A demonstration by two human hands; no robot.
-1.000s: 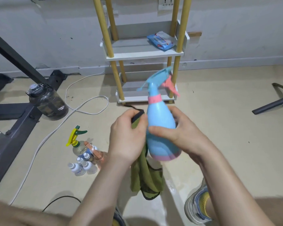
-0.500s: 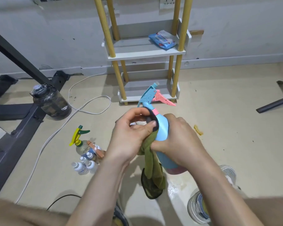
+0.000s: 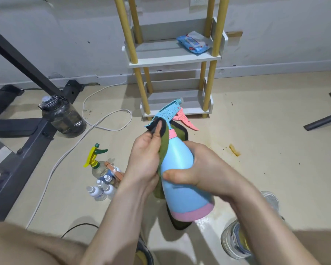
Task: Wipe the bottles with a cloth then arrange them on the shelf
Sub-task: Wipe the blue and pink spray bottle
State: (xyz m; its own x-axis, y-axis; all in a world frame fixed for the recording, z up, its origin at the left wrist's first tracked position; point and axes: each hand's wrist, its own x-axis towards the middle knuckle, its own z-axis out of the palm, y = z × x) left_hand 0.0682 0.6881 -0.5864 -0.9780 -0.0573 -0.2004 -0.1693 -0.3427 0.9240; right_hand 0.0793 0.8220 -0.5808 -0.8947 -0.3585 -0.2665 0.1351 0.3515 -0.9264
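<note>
Right hand (image 3: 204, 173) grips bottle (image 3: 180, 157) | left hand (image 3: 144, 159) pinches cloth (image 3: 164, 143) at sprayer (image 3: 169, 111)

Cloth (image 3: 163, 150) sat mostly hidden behind the spray bottle (image 3: 182, 178); the right hand (image 3: 204, 167) hid its fingers round the far side. At twelve o'clock, the shelf (image 3: 172, 61) ran off-frame.

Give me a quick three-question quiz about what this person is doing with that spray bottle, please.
1. Which hand holds the green cloth against the blue spray bottle?
2. What lies on the shelf, upper board? A) a blue packet B) a cup C) a sponge
3. True or false: the blue spray bottle stands on the shelf.
Key: 1 left hand; 2 A; 3 false, the right hand grips it.
</note>
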